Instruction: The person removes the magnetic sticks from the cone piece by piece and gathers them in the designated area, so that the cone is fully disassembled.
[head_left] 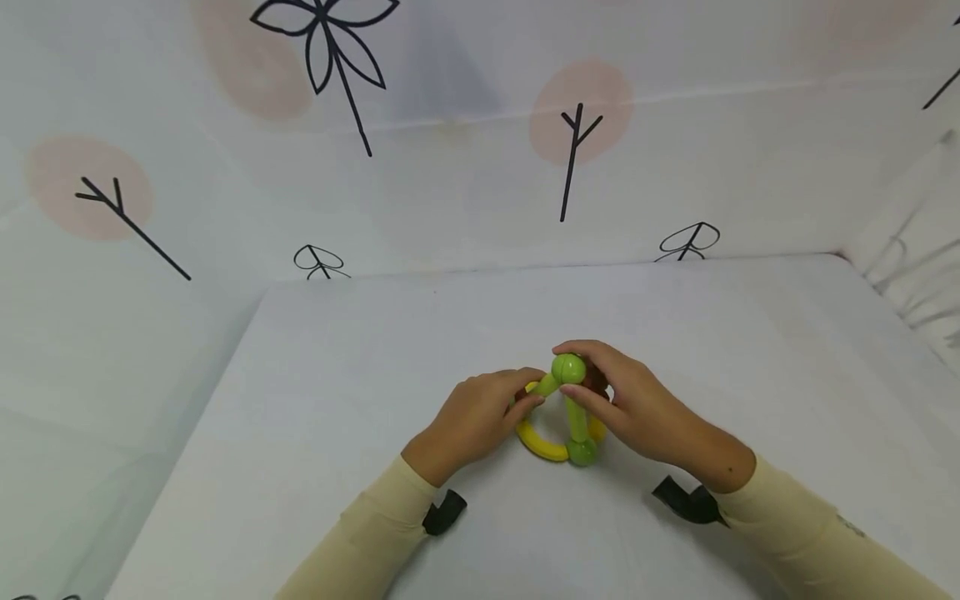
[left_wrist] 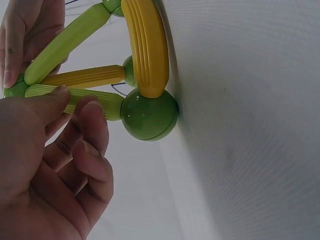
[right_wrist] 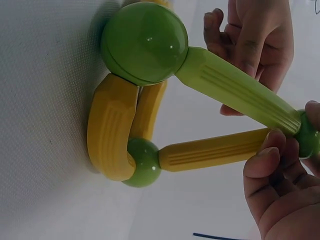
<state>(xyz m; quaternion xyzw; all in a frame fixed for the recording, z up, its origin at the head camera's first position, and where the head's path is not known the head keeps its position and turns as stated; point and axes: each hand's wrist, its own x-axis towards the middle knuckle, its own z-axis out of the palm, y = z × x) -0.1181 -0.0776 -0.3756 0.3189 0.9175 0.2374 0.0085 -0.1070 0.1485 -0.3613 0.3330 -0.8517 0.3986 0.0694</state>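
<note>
A toy frame of green balls joined by green and yellow ribbed sticks (head_left: 576, 421) stands on the white table (head_left: 375, 433), on a base of curved yellow pieces (head_left: 542, 443). My right hand (head_left: 564, 369) pinches the top green ball (head_left: 568, 367) where the sticks meet. My left hand (head_left: 534, 392) holds a slanted green stick (left_wrist: 75, 95) just below that ball. The left wrist view shows a base ball (left_wrist: 149, 114) under a curved yellow piece (left_wrist: 145, 45), and my left hand's fingers (left_wrist: 80, 125) lie along the stick. The right wrist view shows a straight yellow stick (right_wrist: 210, 150), a green stick (right_wrist: 235, 87) and two base balls (right_wrist: 145, 42).
White cloth walls printed with black trees and pink spots (head_left: 573, 125) close in the table at the back and both sides. Black wrist straps (head_left: 444, 510) show under both cream sleeves.
</note>
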